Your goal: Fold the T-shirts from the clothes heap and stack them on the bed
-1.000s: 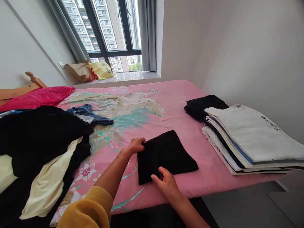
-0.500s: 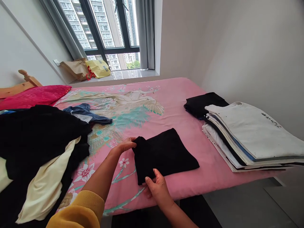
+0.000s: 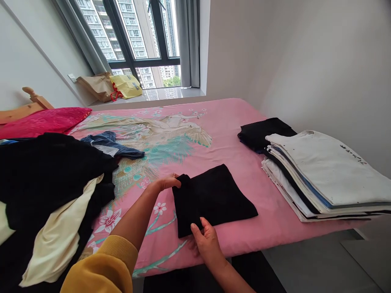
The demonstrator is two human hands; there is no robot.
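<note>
A black garment (image 3: 218,195), folded into a flat shape, lies near the front edge of the bed; its exact kind does not show. My left hand (image 3: 167,182) is closed on its far left corner, thumb on top and the other fingers partly hidden. At the near edge, my right hand (image 3: 207,241) pinches the cloth between thumb and fingers, some of them out of sight underneath. The garment's left side shows a folded-over strip between the two hands.
Folded clothes, a white shirt on top, form a stack (image 3: 330,175) at the right, beside a black folded pile (image 3: 264,132). Loose black clothes (image 3: 51,175), a cream garment (image 3: 58,240) and jeans (image 3: 117,146) lie left on the pink bedsheet (image 3: 226,122). Bags stand on the windowsill.
Both hands have shifted slightly right along the garment's left part, with the folded-over strip moving a little inward. The view has tilted very slightly.
</note>
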